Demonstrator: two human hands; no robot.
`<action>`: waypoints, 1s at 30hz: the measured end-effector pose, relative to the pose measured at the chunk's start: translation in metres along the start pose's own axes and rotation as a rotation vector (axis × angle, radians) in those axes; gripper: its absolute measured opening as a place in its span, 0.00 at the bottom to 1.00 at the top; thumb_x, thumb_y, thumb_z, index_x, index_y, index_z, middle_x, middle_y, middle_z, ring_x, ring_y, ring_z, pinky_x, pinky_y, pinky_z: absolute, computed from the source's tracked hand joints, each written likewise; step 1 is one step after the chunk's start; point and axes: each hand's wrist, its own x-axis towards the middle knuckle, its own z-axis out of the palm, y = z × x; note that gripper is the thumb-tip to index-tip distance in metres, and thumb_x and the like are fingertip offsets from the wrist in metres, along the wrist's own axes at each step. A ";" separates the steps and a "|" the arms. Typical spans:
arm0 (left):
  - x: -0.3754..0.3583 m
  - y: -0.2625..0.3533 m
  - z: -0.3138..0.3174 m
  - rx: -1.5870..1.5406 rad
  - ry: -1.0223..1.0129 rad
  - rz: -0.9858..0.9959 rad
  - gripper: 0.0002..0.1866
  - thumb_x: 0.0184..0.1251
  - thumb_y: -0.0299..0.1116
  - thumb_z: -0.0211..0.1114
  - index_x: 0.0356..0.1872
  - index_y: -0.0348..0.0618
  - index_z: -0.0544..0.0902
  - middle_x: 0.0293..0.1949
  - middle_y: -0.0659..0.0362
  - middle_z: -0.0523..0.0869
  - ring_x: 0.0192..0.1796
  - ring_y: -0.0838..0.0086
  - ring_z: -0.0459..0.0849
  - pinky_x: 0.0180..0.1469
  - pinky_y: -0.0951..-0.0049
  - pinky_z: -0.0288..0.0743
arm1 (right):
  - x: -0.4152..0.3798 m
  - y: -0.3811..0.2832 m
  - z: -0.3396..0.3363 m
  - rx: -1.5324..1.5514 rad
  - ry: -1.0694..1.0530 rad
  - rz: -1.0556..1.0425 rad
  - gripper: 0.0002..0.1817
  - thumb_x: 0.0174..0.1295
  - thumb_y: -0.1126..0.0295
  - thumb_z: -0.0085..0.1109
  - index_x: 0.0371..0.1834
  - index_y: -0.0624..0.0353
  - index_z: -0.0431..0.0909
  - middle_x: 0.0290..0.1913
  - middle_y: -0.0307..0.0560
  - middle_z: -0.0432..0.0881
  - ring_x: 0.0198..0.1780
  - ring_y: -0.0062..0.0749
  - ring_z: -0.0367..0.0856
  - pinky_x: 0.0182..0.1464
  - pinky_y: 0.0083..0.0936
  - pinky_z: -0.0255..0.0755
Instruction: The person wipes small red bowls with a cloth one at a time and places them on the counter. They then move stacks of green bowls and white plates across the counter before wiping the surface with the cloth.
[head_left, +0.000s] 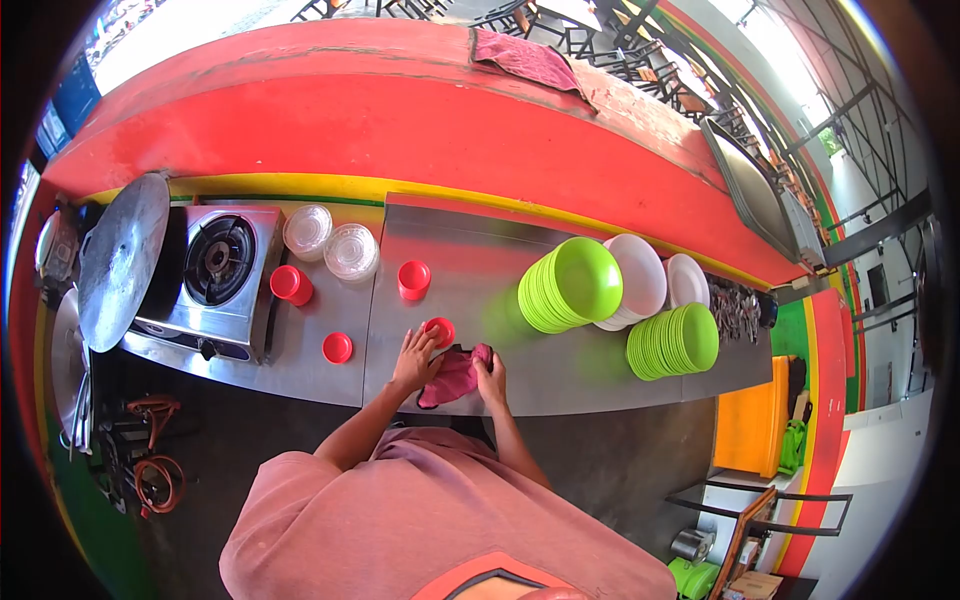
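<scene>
My left hand [416,358] reaches over the steel counter [480,240], its fingers spread and touching the near side of a red cup [439,332]. A dark pink cloth [455,380] is bunched up just right of it, and my right hand [490,377] grips that cloth by its right end. Another red cup [413,280] stands farther back, a third [337,348] sits to the left near the front edge, and a red stack [291,285] is beside the stove. What lies under my left palm is hidden.
A gas stove [219,262] and a large metal lid [123,262] are at the left. Clear plastic containers [351,252] stand behind the cups. Stacked green bowls [586,279], green plates [690,338] and white bowls [640,275] fill the right, near cutlery [735,312]. A red ledge [300,120] runs behind.
</scene>
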 end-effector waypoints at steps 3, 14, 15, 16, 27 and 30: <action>-0.002 -0.002 -0.004 -0.067 0.006 0.004 0.21 0.61 0.36 0.68 0.55 0.46 0.78 0.66 0.56 0.75 0.75 0.54 0.63 0.76 0.45 0.53 | -0.008 -0.008 0.017 -0.084 -0.030 -0.102 0.13 0.65 0.66 0.60 0.47 0.63 0.78 0.36 0.41 0.81 0.38 0.25 0.76 0.45 0.27 0.73; -0.015 -0.016 -0.005 -0.382 0.147 -0.019 0.10 0.49 0.27 0.73 0.32 0.42 0.82 0.48 0.54 0.83 0.57 0.55 0.80 0.63 0.55 0.72 | -0.024 -0.030 0.034 -0.400 -0.250 -0.458 0.26 0.55 0.72 0.66 0.59 0.62 0.75 0.58 0.55 0.76 0.58 0.52 0.75 0.61 0.40 0.69; -0.015 -0.016 -0.006 -0.382 0.147 -0.016 0.10 0.48 0.26 0.74 0.32 0.42 0.82 0.47 0.54 0.83 0.56 0.56 0.81 0.62 0.56 0.73 | -0.023 -0.027 0.034 -0.413 -0.258 -0.453 0.26 0.54 0.72 0.66 0.59 0.62 0.75 0.58 0.55 0.75 0.59 0.51 0.74 0.62 0.40 0.69; -0.016 -0.014 -0.007 -0.364 0.151 -0.019 0.10 0.48 0.26 0.74 0.32 0.43 0.82 0.47 0.54 0.83 0.55 0.56 0.81 0.60 0.57 0.75 | -0.022 -0.025 0.035 -0.409 -0.251 -0.447 0.26 0.54 0.72 0.66 0.59 0.62 0.75 0.58 0.55 0.75 0.59 0.51 0.74 0.62 0.40 0.69; -0.011 0.014 -0.038 -0.410 0.194 -0.151 0.41 0.49 0.31 0.76 0.68 0.51 0.71 0.60 0.51 0.77 0.58 0.52 0.78 0.59 0.58 0.77 | -0.016 -0.016 0.041 -0.352 -0.193 -0.447 0.23 0.53 0.72 0.67 0.55 0.59 0.77 0.54 0.56 0.76 0.56 0.54 0.77 0.59 0.44 0.71; -0.013 -0.002 -0.034 -0.277 0.053 -0.029 0.41 0.48 0.32 0.77 0.69 0.48 0.71 0.63 0.50 0.76 0.62 0.51 0.76 0.63 0.57 0.73 | -0.018 -0.019 0.042 -0.345 -0.175 -0.439 0.22 0.53 0.72 0.67 0.54 0.59 0.77 0.52 0.56 0.77 0.54 0.54 0.78 0.58 0.43 0.72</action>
